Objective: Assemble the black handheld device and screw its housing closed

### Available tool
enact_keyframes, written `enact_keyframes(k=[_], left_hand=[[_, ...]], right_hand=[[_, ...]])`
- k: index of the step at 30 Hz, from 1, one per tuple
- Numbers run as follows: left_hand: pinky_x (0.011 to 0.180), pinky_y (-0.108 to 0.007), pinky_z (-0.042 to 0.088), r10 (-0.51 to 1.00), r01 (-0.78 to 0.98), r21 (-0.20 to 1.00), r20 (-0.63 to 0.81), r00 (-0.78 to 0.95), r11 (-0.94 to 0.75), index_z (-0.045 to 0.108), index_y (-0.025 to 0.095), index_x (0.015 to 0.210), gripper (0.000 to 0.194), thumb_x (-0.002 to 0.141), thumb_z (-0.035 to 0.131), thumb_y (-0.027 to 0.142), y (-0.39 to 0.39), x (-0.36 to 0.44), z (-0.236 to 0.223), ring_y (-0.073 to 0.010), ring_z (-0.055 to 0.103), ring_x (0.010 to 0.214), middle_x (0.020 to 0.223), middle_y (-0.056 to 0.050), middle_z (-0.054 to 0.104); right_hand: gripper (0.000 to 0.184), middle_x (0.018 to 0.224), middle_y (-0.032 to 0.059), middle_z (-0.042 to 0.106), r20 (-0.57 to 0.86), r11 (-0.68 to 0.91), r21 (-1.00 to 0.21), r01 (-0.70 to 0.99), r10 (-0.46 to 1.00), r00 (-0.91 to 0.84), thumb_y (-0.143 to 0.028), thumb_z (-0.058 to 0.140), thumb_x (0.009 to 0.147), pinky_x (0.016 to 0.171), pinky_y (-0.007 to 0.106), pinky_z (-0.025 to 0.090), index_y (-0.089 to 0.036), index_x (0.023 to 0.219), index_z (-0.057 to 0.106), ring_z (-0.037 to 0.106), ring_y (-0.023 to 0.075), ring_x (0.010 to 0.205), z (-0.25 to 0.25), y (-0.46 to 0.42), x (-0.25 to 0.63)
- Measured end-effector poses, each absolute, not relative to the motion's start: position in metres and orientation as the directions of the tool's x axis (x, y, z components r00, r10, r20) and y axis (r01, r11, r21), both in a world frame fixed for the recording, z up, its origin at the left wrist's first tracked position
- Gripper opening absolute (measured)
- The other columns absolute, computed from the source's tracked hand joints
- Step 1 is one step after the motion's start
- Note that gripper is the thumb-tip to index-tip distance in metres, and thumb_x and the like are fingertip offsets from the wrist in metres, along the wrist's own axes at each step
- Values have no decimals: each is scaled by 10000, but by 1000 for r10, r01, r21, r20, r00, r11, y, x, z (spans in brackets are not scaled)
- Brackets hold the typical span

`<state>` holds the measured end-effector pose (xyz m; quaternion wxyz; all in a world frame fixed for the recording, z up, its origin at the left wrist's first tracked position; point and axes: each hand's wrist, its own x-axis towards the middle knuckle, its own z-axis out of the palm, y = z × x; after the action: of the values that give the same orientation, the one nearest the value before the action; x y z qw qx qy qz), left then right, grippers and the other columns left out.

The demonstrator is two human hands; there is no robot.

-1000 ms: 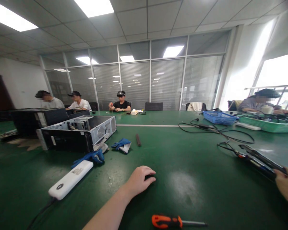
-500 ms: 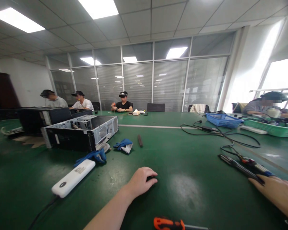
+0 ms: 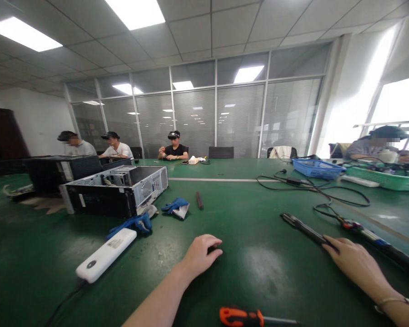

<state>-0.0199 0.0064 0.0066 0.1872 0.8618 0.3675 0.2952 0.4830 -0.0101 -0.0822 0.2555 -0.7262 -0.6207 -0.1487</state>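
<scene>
My left hand (image 3: 202, 254) rests on the green table (image 3: 245, 227), loosely curled, thumb and fingers apart, with only a dark shadowed gap between them. On the right, my right hand (image 3: 356, 261) is closed on the near end of a slim black tool (image 3: 308, 231); its exact kind is unclear. The tool lies low over the table, pointing away and to the left. Just right of that hand lies a soldering iron-like rod (image 3: 378, 240) with a blue and silver section and a cord. An orange-and-black-handled screwdriver (image 3: 241, 316) lies at the front edge of view, between my forearms.
An opened computer case (image 3: 112, 190) stands at left, with blue gloves (image 3: 134, 223) and a white power strip (image 3: 106, 255) before it. A dark bar (image 3: 199, 200) lies mid-table. Cables (image 3: 330, 195), a blue basket (image 3: 317, 169) and a green basket (image 3: 388, 180) sit right. Several people sit around.
My right hand has moved left with the black tool, away from the rod with the cord beside it. My left hand has barely moved.
</scene>
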Motion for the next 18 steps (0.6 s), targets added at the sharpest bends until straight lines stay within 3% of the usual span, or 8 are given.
enact_keyframes(k=[7,14,18], left_hand=[[1015,-376,446,752,543,523,397,526,-657,626,211,1221,396,830,677,252,5,-19,9,-235,581,1136,1216,-87,641],[1070,-405,395,714,526,484,435,548,-699,542,230,1314,567,791,730,344,0,-18,13,-244,508,1222,1316,-97,563],[1088,-447,366,713,538,476,368,597,-696,490,256,1364,721,723,778,422,-2,-19,11,-277,459,1276,1390,-105,499]], right_hand=[[470,1140,117,655,443,130,-304,944,896,19,-467,438,881,905,470,495,-203,1210,643,606,302,1010,-55,-10,376],[394,1158,88,646,379,353,-441,825,907,-185,-406,482,898,955,434,469,-234,1216,640,581,268,1070,-24,-29,303],[388,1162,81,652,334,402,-511,760,907,-256,-424,531,879,959,416,467,-245,1203,647,590,257,1070,-13,-39,294]])
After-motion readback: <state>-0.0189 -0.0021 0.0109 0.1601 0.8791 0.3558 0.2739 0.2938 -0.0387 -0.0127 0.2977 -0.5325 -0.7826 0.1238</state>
